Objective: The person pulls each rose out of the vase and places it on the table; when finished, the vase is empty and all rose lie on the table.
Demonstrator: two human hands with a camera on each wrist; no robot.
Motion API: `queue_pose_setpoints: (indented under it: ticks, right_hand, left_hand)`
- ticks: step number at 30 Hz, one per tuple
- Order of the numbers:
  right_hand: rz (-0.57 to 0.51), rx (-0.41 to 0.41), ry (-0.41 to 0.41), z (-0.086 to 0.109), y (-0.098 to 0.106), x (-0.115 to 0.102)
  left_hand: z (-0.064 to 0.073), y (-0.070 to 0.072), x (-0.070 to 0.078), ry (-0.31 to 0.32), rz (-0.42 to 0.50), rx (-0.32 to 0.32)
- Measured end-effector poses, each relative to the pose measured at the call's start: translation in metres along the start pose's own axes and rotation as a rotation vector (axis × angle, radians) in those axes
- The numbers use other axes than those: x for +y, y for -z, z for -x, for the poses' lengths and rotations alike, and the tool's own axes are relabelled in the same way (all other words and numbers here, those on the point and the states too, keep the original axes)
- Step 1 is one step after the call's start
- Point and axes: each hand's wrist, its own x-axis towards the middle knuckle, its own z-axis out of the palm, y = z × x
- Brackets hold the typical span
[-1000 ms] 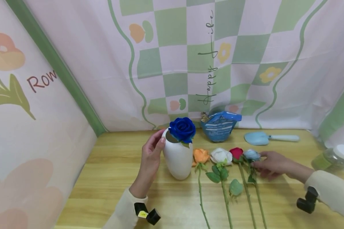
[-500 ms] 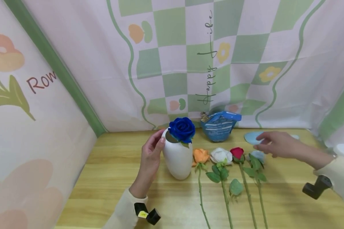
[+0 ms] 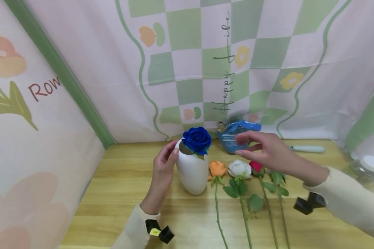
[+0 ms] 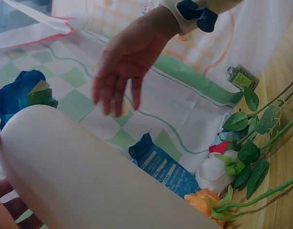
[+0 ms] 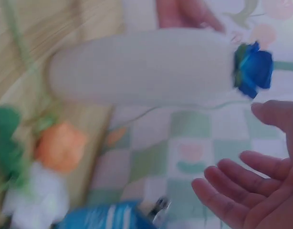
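My left hand [image 3: 163, 173] grips the white vase [image 3: 193, 173] near its rim, thumb in front and fingers behind the left side. A blue rose [image 3: 197, 140] stands in the vase, its bloom leaning over the right of the mouth. My right hand [image 3: 268, 150] is in the air above the flowers, holding nothing, its fingers loosely spread. In the right wrist view these fingers [image 5: 232, 188] point toward the vase side. Below lie an orange rose [image 3: 217, 169], a white rose [image 3: 240, 168] and a red rose [image 3: 256, 167]. The light blue rose's bloom is mostly hidden behind my right hand; its leaves [image 3: 277, 178] show.
A blue bag [image 3: 230, 141] stands at the back by the curtain, partly behind my right hand. A trowel's handle [image 3: 308, 149] shows at the back right. The jar with a white lid [image 3: 372, 164] stands at the right edge. A loose leaf [image 3: 255, 203] lies among the stems.
My right hand has let go of the light blue rose, risen, and moved left over the red and white roses. The left hand and vase stay in place.
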Motion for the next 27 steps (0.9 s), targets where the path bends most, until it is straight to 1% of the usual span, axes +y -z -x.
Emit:
queue_pose_setpoints:
  ticks: [3, 6, 10, 14, 18, 21, 27]
  right_hand:
    - [-0.108, -0.001, 0.032, -0.013, -0.012, -0.012]
    - [-0.164, -0.026, 0.056, -0.024, -0.023, -0.019]
    - [-0.194, -0.054, 0.085, -0.035, -0.037, -0.026]
    - [-0.229, -0.054, 0.11, -0.044, -0.05, -0.032]
    - [-0.262, -0.078, 0.102, -0.05, -0.059, -0.033]
    - [-0.285, -0.093, 0.096, -0.052, -0.065, -0.034]
    - [-0.275, -0.101, 0.097, -0.055, -0.071, -0.036]
  left_hand:
    - [0.0, 0.001, 0.0, -0.001, -0.002, 0.008]
    - [0.0, 0.001, 0.0, 0.011, -0.007, 0.009]
    - [0.0, 0.0, -0.001, 0.021, -0.007, 0.003]
    - [0.0, 0.0, 0.0, 0.005, -0.005, -0.003]
    - [0.001, 0.001, 0.0, -0.011, -0.001, -0.005]
    - [0.0, 0.001, -0.001, -0.003, 0.0, -0.003]
    - [-0.001, 0.002, -0.001, 0.022, -0.007, -0.001]
